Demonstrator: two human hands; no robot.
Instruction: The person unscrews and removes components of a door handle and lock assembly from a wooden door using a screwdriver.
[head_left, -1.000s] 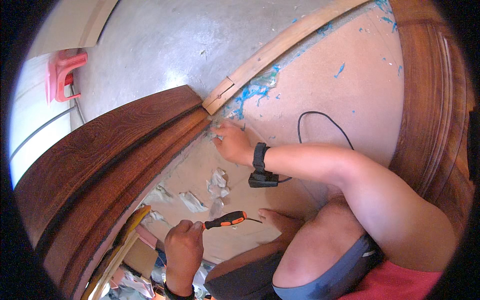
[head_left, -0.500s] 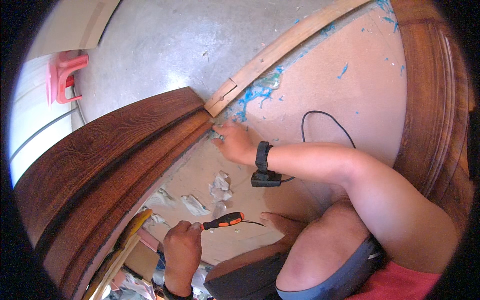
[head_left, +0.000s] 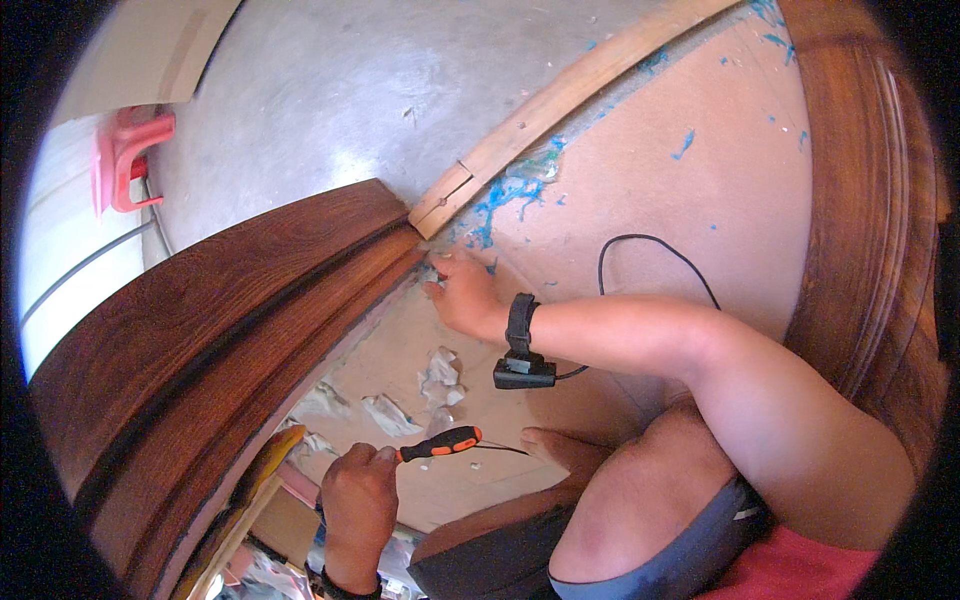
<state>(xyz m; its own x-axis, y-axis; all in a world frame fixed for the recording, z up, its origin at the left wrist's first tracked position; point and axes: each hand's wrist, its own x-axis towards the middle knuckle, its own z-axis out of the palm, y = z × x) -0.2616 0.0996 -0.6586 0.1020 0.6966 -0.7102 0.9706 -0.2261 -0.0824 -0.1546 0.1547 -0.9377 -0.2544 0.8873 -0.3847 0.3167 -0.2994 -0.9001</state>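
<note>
My left hand [head_left: 358,490] is closed at lower left around one end of a screwdriver [head_left: 441,443] with a black and orange handle. The handle points right, over the floor. A thin dark line stretches beyond it, and I cannot tell whether it belongs to the tool. Past the middle, my right hand [head_left: 466,293] has thumb and forefinger pinched at the corner of a dark brown moulded wood panel [head_left: 230,300]. Something small and greyish shows between those fingertips, too small to name. A black strap with a small box [head_left: 524,372] sits on my right wrist.
A pale wooden strip [head_left: 540,112] meets the panel's corner. Crumpled whitish scraps [head_left: 390,413] and blue flakes [head_left: 505,200] litter the floor covering. A black cable [head_left: 660,238] loops beside my right forearm. Dark wood [head_left: 850,180] stands at right, a pink plastic stool [head_left: 132,150] far left.
My left hand and the screwdriver have shifted slightly left. The right hand stays at the panel's corner, its wrist slightly lower, and the cable loop has moved a little.
</note>
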